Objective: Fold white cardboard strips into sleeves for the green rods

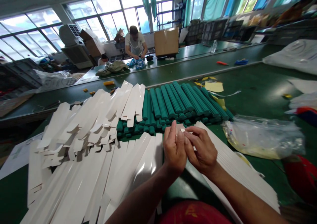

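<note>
Glossy cartons [79,174], ridged green rods [167,101]

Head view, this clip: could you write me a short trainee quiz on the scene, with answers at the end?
1. True or false: the left hand and right hand are close together.
2. Which lie directly left of the green rods?
A) bottles
B) white cartons
C) red cups
3. Where is the clear bag relative to the right hand?

Key:
1. True.
2. B.
3. To its right, on the table.
</note>
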### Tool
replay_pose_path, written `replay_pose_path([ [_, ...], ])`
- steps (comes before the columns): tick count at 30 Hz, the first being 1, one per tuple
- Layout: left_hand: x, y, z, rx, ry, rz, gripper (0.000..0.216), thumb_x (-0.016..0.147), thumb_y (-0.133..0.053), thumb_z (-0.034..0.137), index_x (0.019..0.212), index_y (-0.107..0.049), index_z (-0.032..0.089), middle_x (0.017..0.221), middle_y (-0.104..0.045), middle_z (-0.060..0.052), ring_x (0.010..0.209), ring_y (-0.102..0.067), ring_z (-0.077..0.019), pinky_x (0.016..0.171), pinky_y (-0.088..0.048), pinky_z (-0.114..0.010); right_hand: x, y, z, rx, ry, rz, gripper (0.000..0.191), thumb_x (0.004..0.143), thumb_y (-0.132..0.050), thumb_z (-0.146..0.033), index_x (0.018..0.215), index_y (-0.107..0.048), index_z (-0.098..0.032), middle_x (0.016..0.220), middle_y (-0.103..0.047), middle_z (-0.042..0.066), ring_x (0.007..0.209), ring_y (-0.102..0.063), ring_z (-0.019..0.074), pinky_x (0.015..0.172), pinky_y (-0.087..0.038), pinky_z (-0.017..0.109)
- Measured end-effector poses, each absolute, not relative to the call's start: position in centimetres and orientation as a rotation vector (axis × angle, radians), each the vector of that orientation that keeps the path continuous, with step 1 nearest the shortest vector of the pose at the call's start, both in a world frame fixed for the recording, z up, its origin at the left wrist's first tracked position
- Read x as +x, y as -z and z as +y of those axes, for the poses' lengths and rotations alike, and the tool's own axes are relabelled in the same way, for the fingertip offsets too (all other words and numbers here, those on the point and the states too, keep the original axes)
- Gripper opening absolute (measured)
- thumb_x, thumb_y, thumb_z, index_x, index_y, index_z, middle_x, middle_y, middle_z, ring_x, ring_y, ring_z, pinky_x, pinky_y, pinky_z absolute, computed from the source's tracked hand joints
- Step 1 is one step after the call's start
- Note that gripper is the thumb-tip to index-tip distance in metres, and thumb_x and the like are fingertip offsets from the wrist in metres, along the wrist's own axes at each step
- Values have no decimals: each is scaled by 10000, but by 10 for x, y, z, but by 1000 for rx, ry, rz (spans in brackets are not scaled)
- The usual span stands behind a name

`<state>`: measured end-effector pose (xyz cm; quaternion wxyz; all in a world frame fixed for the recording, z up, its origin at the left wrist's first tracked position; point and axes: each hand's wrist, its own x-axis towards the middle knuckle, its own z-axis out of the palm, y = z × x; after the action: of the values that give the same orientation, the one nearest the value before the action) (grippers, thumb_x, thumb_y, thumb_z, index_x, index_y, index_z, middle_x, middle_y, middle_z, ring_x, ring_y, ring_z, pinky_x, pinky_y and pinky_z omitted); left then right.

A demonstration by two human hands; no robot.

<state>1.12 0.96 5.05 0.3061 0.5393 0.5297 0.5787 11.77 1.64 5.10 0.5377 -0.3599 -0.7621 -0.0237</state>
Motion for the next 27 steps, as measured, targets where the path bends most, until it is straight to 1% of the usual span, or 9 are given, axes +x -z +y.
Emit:
replay_pose_path([
  [3, 7, -53, 10, 1286, -1521, 1289, 466, 1013, -318, 374, 1311, -587, 135, 1231, -613, -121, 1179, -562, -213, 1028, -420, -325, 119, -56, 20, -832, -103, -1818, 150, 896, -506, -63, 957, -613, -150, 949, -564, 102, 909, -572, 191, 777, -502, 333],
  [6, 3, -58, 14, 1146, -1458, 1242, 415, 962, -430, 315, 1322, -583, 175, 1324, -590, -83, 1253, -517, -220, 1087, -356, -333, 120, -59, 26, -952, -367, -1759, 78, 917, -517, -144, 862, -559, -180, 856, -549, 47, 808, -558, 164, 717, -482, 312],
  [8, 2, -60, 18, 1012, -1404, 1186, 433, 908, -475, 262, 1325, -572, 197, 1289, -617, -66, 1185, -561, -222, 1041, -391, -342, 121, -62, 30, -1071, -682, -1679, 47, 908, -559, -220, 927, -522, -198, 795, -530, -1, 651, -529, 127, 582, -457, 268],
  [11, 5, -59, 24, 839, -1352, 1100, 380, 826, -491, 216, 1180, -621, 168, 1040, -683, -53, 949, -633, -204, 852, -474, -313, 123, -65, 36, -1125, -1005, -1659, 185, 887, -573, -236, 1067, -535, -212, 851, -561, -11, 566, -509, 97, 489, -413, 234],
  [14, 11, -51, 28, 770, -1409, 1253, 252, 774, -520, 205, 999, -625, 158, 917, -651, -32, 871, -611, -182, 779, -465, -277, 124, -65, 41, -1034, -748, -1830, 123, 871, -543, -158, 929, -644, -198, 850, -572, 16, 716, -552, 130, 632, -444, 266],
  [17, 15, -39, 24, 816, -1501, 1412, 219, 858, -471, 252, 999, -608, 156, 952, -648, -53, 924, -608, -192, 845, -462, -303, 127, -57, 44, -928, -516, -1883, 166, 862, -521, -110, 811, -664, -177, 773, -536, 25, 754, -540, 145, 666, -434, 275],
  [20, 15, -27, 14, 986, -1515, 1297, 403, 975, -372, 409, 1234, -539, 148, 1060, -666, -97, 1039, -609, -216, 966, -434, -359, 135, -49, 45, -877, -529, -1894, 174, 862, -524, -105, 827, -682, -170, 799, -550, 38, 746, -543, 141, 633, -434, 263],
  [22, 14, -16, 6, 1088, -1461, 1134, 598, 941, -451, 539, 1399, -393, 158, 1186, -627, -127, 1083, -601, -232, 986, -434, -376, 142, -45, 42, -855, -588, -1922, 167, 865, -541, -124, 848, -699, -173, 822, -570, 47, 772, -560, 147, 650, -451, 268],
  [27, 20, 9, -7, 1006, -1411, 988, 1083, 613, -790, 652, 1429, -256, 182, 1056, -548, -78, 817, -612, -188, 717, -524, -312, 156, -49, 35, -916, -1007, -1919, 183, 902, -569, -243, 876, -738, -178, 863, -593, 56, 739, -588, 130, 603, -493, 239],
])
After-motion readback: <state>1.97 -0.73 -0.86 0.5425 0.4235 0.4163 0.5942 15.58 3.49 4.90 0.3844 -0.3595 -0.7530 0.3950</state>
